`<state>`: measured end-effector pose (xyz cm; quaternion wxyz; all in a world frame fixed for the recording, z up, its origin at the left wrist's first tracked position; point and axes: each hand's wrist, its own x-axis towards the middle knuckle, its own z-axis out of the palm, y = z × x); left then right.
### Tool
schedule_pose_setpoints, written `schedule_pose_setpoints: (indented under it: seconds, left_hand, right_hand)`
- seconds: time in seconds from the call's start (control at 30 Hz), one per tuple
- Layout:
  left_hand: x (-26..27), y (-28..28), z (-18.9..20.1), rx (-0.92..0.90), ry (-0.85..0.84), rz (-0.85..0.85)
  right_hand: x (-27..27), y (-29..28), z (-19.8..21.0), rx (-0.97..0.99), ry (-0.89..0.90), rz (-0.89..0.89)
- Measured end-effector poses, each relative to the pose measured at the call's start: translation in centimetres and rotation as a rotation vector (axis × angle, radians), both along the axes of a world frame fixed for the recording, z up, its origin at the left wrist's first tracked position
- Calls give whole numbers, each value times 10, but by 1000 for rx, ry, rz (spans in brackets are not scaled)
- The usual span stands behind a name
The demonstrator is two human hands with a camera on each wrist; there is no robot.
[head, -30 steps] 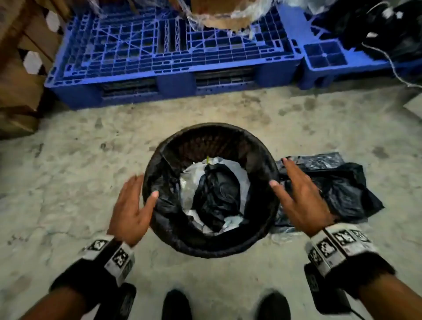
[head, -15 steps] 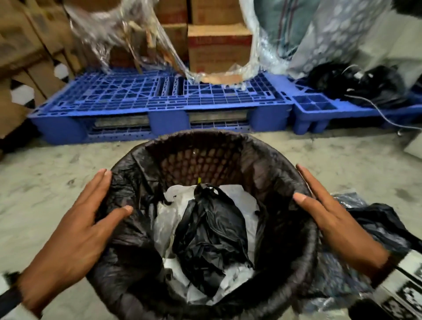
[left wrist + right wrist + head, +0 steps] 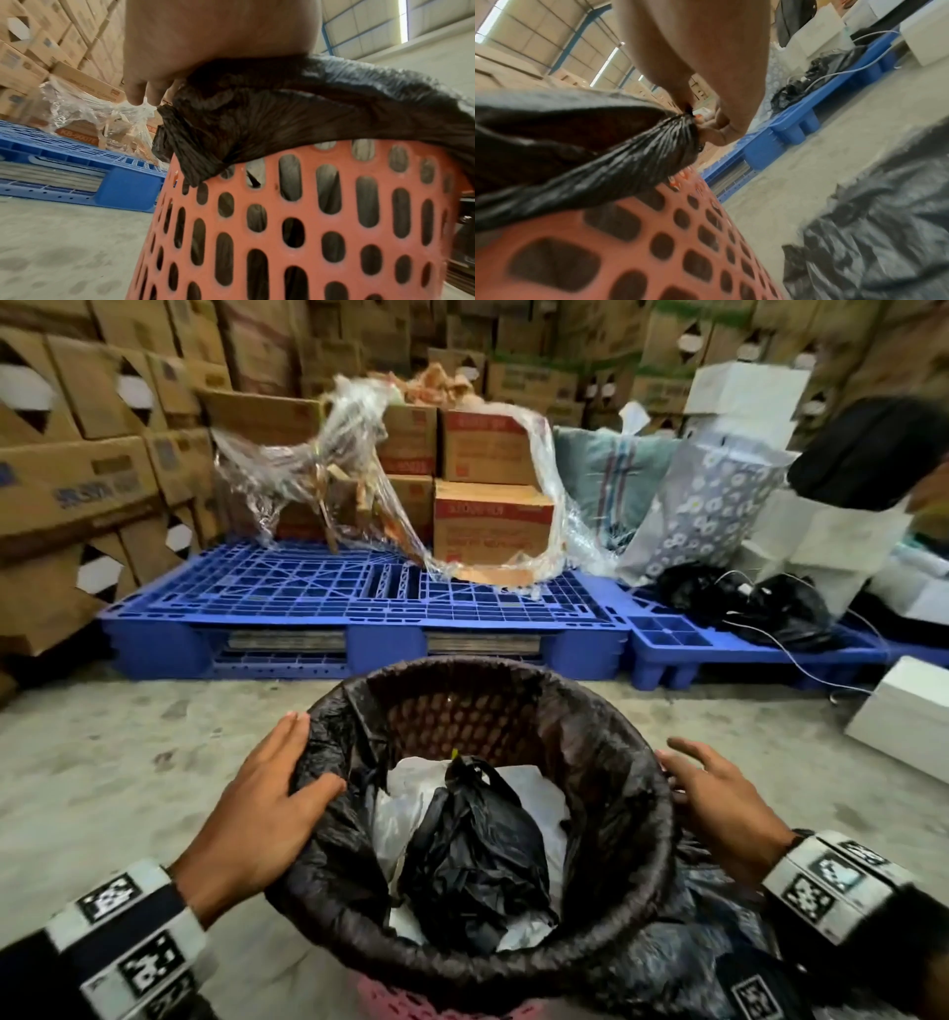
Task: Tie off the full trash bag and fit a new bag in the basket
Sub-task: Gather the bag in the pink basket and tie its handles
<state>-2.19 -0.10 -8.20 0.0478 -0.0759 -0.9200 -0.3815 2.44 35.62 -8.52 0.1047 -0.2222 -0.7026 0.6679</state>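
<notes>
A pink perforated basket (image 3: 436,991) (image 3: 308,223) (image 3: 628,253) stands on the concrete floor, lined with a black trash bag (image 3: 606,762) (image 3: 282,113) (image 3: 577,142) folded over its rim. Inside lie a knotted black bag (image 3: 472,855) and white wrappers (image 3: 411,783). My left hand (image 3: 308,757) (image 3: 154,91) holds the bag's edge at the left rim, thumb inside and fingers outside. At the right rim, my right hand (image 3: 672,775) (image 3: 698,119) pinches the bag's edge into a gathered point. A loose black bag (image 3: 683,963) (image 3: 885,223) lies on the floor to the basket's right.
Blue plastic pallets (image 3: 359,598) run across just behind the basket, carrying cardboard boxes (image 3: 493,521) in torn clear wrap and black bags with a white cable (image 3: 770,608). A white box (image 3: 904,716) sits on the floor at the right. Bare concrete (image 3: 102,788) lies to the left.
My head has dropped lower and closer to the basket. Both hands moved in from beside the rim onto it, and each now holds the bag's edge.
</notes>
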Motion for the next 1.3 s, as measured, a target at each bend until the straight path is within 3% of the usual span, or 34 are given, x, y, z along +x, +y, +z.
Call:
schedule_pose_setpoints:
  seconds: [0.17, 0.37, 0.5, 0.6, 0.7, 0.9, 1.13, 1.3]
  left_hand:
    - [5, 2, 3, 34, -30, 2]
    - [5, 4, 4, 95, -39, 9]
    - [10, 0, 11, 431, -124, 57]
    - [9, -25, -4, 610, -116, 201]
    - [10, -38, -26, 712, -302, 262]
    - [8, -30, -34, 879, -497, 211]
    - [3, -32, -29, 1007, -494, 222]
    - [1, -34, -17, 1080, -526, 142]
  right_hand:
    - [-5, -4, 45, 215, 150, 55]
    - [-17, -77, 89, 547, 293, 590]
    - [-26, -122, 107, 678, 280, 765]
    - [-28, -139, 117, 639, 327, 775]
    - [-22, -140, 121, 567, 380, 757]
    - [-12, -135, 120, 622, 394, 749]
    - [-3, -130, 123, 604, 380, 710]
    - [1, -129, 131, 564, 378, 695]
